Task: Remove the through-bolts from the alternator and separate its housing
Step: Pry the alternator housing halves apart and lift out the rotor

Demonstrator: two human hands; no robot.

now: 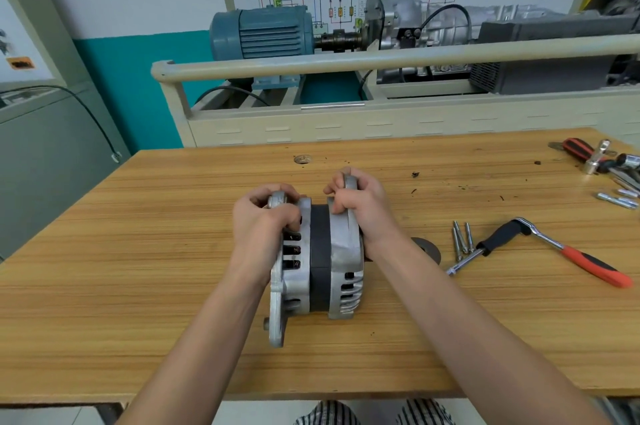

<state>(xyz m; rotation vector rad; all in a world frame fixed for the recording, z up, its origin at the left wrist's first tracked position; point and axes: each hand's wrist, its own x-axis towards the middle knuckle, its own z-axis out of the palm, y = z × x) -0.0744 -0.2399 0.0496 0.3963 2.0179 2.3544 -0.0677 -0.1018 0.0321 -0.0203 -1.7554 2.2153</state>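
Observation:
The alternator (pixel 317 272) lies on its side in the middle of the wooden table (pixel 138 251), silver housing halves on either side of a dark stator band. My left hand (pixel 263 220) grips the left housing half near its mounting ear. My right hand (pixel 360 206) grips the right housing half at its top ear. The pulley (pixel 427 248) shows partly behind my right wrist. Several removed through-bolts (pixel 462 240) lie side by side on the table to the right of the alternator.
A ratchet wrench with an orange handle (pixel 554 248) lies right of the bolts. More sockets, bolts and a red-handled tool (pixel 609 168) sit at the table's far right corner. Behind the table stands a training rig with a blue motor (pixel 263 31).

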